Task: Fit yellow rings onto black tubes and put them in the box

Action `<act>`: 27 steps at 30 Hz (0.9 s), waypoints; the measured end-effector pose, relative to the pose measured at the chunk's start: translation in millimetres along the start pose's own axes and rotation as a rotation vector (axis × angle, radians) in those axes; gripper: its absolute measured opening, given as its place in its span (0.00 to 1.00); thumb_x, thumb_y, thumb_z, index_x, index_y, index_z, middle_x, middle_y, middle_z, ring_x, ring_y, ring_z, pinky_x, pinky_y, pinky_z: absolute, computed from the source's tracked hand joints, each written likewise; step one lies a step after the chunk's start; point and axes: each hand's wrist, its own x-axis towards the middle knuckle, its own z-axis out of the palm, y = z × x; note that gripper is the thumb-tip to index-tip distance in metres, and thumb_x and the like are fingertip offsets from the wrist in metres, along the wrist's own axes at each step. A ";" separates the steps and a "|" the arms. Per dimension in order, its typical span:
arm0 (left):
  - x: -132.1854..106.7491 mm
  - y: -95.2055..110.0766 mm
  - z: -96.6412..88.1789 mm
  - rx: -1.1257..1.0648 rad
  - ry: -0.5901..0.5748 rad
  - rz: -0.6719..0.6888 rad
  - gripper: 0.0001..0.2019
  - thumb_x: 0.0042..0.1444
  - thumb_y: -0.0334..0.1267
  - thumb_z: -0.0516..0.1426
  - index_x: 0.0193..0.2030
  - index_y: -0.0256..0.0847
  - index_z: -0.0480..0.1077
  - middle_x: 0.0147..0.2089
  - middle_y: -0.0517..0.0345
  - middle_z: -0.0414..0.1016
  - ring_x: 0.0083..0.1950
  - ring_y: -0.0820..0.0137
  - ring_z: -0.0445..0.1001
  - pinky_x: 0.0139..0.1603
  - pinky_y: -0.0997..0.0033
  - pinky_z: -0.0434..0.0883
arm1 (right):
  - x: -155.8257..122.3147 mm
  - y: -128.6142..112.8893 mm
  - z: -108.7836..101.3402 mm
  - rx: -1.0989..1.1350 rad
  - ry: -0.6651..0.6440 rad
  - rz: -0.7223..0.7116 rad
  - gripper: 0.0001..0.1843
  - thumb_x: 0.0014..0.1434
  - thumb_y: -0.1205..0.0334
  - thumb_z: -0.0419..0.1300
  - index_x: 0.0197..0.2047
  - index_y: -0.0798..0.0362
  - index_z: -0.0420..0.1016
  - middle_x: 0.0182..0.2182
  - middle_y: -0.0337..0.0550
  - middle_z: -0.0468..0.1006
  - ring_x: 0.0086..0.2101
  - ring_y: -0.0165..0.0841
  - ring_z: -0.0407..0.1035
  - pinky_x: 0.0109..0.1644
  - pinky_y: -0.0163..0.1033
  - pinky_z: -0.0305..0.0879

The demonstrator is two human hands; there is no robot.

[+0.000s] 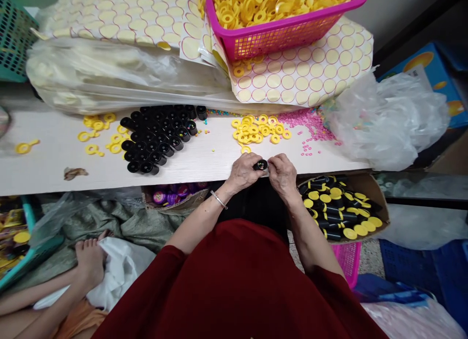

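A small black tube (261, 164) with coloured beads inside sits at the front edge of the white table (54, 168). My left hand (244, 171) is closed around its left side. Pinched fingers of my right hand (282, 173) press on its right side; I cannot make out anything else in them. Just beyond my hands lies a heap of yellow ring caps (259, 129). Pink beads (309, 124) are spread to their right. Further left stands a cluster of open black tubes (158, 139).
A pink basket (288, 31) of yellow rings rests on sheets of round stickers (310, 70) at the back. Below the table at right, a cardboard box (376, 195) holds capped black tubes. Plastic bags lie at right. Another person's foot (89, 261) shows lower left.
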 end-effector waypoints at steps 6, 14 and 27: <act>0.0 0.1 0.3 0.001 -0.003 0.020 0.07 0.48 0.37 0.62 0.33 0.40 0.70 0.34 0.59 0.73 0.38 0.70 0.69 0.40 0.70 0.65 | 1.6 -14.7 -10.7 0.257 0.115 0.022 0.05 0.57 0.65 0.55 0.30 0.51 0.69 0.29 0.40 0.69 0.31 0.32 0.65 0.35 0.39 0.62; -1.3 -0.6 0.3 0.031 -0.020 0.048 0.08 0.53 0.40 0.59 0.35 0.39 0.69 0.34 0.57 0.73 0.39 0.69 0.69 0.41 0.69 0.65 | 4.5 -28.0 -19.5 0.233 0.035 -0.115 0.06 0.57 0.62 0.56 0.30 0.49 0.71 0.28 0.39 0.69 0.32 0.34 0.64 0.36 0.40 0.62; -1.7 2.4 -4.0 0.009 -0.012 0.024 0.02 0.52 0.34 0.58 0.33 0.40 0.70 0.34 0.58 0.72 0.38 0.69 0.67 0.41 0.69 0.65 | 14.9 -40.3 -28.3 -0.042 -0.178 -0.182 0.11 0.55 0.68 0.51 0.26 0.51 0.71 0.25 0.43 0.67 0.30 0.35 0.60 0.33 0.40 0.56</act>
